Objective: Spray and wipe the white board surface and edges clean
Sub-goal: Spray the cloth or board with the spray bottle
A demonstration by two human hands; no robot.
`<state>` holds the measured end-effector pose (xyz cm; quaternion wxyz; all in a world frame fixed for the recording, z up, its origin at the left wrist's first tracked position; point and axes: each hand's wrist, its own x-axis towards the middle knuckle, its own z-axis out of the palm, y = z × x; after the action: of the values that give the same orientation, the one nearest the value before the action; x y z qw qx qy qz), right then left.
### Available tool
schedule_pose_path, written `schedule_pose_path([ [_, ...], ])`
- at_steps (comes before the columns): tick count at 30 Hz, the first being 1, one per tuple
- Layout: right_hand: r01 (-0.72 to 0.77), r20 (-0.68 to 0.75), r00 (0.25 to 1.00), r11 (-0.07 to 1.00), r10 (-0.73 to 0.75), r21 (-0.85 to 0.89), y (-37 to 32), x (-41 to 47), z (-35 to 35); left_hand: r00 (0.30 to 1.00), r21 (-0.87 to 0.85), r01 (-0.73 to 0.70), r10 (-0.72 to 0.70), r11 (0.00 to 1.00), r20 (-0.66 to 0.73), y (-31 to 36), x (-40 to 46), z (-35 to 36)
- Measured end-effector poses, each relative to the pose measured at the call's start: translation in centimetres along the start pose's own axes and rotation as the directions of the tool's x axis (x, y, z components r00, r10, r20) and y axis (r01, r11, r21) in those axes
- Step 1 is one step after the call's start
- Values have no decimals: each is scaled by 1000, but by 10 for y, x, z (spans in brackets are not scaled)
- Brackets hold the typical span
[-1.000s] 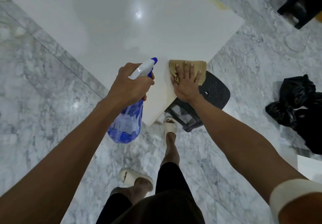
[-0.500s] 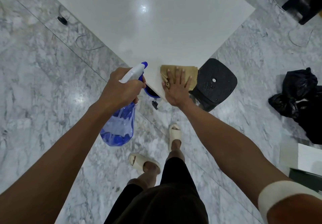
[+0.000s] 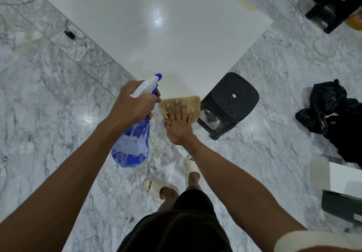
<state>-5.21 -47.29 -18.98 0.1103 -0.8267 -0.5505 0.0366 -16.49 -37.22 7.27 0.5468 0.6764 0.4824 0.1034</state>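
Observation:
The white board (image 3: 156, 41) lies flat and glossy, one corner pointing toward me. A tan cloth (image 3: 186, 101) covers that near corner, pressed flat by my right hand (image 3: 179, 122) with fingers spread on it. My left hand (image 3: 133, 102) grips the neck of a blue spray bottle (image 3: 133, 144), its white trigger head and blue nozzle aimed over the board just left of the cloth. Fine droplets glint near the light reflection on the board.
A black plastic stool (image 3: 229, 104) stands under the board's right edge, beside the cloth. Black bags (image 3: 333, 110) lie on the marble floor at right, a dark chair (image 3: 333, 2) at top right, a cable and plug (image 3: 69, 34) at left. My sandalled feet (image 3: 176, 181) are below.
The cloth under my right hand has slid down the board toward the near corner. The bottle in my left hand stays beside it, and the stool is more exposed.

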Motion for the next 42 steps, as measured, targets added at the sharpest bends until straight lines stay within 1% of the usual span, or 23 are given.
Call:
schedule_pose_path([
  [3,27,43,999,994,-32,107,-24,-22,-1,1000,23,-20,20,1000,3,4,-3,3],
  [5,-44,219,976,980,1,193,-41,-32,-11,1000,31,-28,28,999,-1,6,-7,3],
  [6,-104,309,951,961,20,258,-51,-35,-7,1000,32,-25,25,999,-9,7,-9,3],
  [7,-185,378,925,907,32,377,-61,-36,-12,1000,33,-21,22,999,-18,8,-11,2],
  [8,-338,444,892,781,87,525,-72,-34,-22,999,36,-20,21,999,-26,9,-13,1],
  [9,-458,479,867,595,136,660,-79,-31,-28,999,44,-22,23,999,-34,10,-16,-1],
  [10,-562,547,821,401,164,723,-83,-28,-40,999,56,-30,33,998,-43,10,-19,-3],
  [12,-689,680,722,44,125,724,-80,-23,-67,997,75,-54,58,996,-55,11,-27,-5],
  [13,-689,698,712,-114,81,716,-75,-22,-79,996,81,-64,69,995,-58,12,-32,-7],
  [14,-663,694,718,-247,58,707,-70,-22,-98,995,88,-69,75,994,-62,13,-36,-8],
  [15,-607,668,743,-378,40,699,-62,-19,-113,995,92,-67,72,994,-63,15,-41,-9],
  [17,-500,646,761,-577,64,646,-43,-10,-137,997,75,-54,58,996,-51,22,-48,-7],
  [19,-447,666,737,-653,120,612,-23,-1,-164,997,46,-58,60,997,-40,31,-54,-1],
  [21,-387,656,731,-677,188,626,0,6,-190,996,38,-73,74,997,-39,41,-57,9],
  [22,-338,632,744,-695,216,635,15,8,-198,996,34,-78,79,996,-41,47,-59,15],
  [24,-250,571,791,-737,218,628,44,10,-219,996,34,-76,78,996,-43,59,-59,31],
  [26,-215,525,823,-735,219,643,73,6,-238,997,45,-71,73,996,-33,70,-56,53],
  [28,-226,508,835,-708,212,669,106,3,-251,998,42,-65,65,997,-15,81,-52,80],
  [33,-242,515,827,-683,226,689,196,-11,-276,996,52,-79,76,996,54,121,-39,161],
  [36,-274,522,827,-662,208,697,247,-17,-283,992,48,-110,106,993,72,145,-28,208],
  [38,-280,529,817,-645,228,711,278,-16,-289,993,73,-101,96,992,67,158,-19,234],
  [42,-255,535,807,-671,249,697,326,-2,-300,995,131,-69,58,989,85,179,-1,277],
])
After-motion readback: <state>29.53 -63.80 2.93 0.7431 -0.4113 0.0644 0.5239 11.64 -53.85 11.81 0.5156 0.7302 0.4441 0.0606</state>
